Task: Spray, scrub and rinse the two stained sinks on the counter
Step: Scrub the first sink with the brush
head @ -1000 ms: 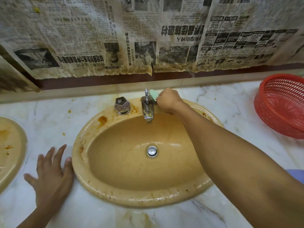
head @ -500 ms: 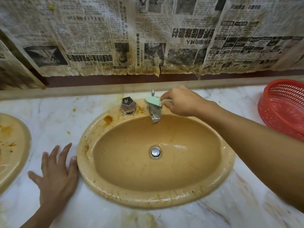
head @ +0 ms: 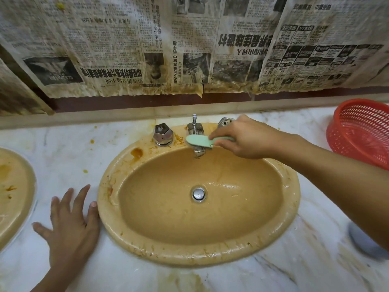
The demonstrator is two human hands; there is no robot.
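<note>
Sink [head: 210,255], tan with a stained rim, sits sunk in the marble desk [head: 273,272] at the middle of the view. A second sink [head: 14,186] shows at the left edge, well apart from the right hand [head: 250,138]. A second ago that hand was behind and to the right of the faucet [head: 195,127], its fist hiding most of the brush [head: 200,141]. Now the hand has come forward, and the pale green brush head lies across the top of the spout, touching it. Curled fingers grip the brush handle just right of the spout, above the sink's back rim. The right tap knob [head: 224,122], hidden earlier, now shows behind the knuckles. The left hand [head: 71,224] has stayed where it was, flat on the desk with fingers spread, its thumb just beside the sink's left rim. An orange stain [head: 136,153] marks the back left rim, near the left tap knob [head: 162,134].
</note>
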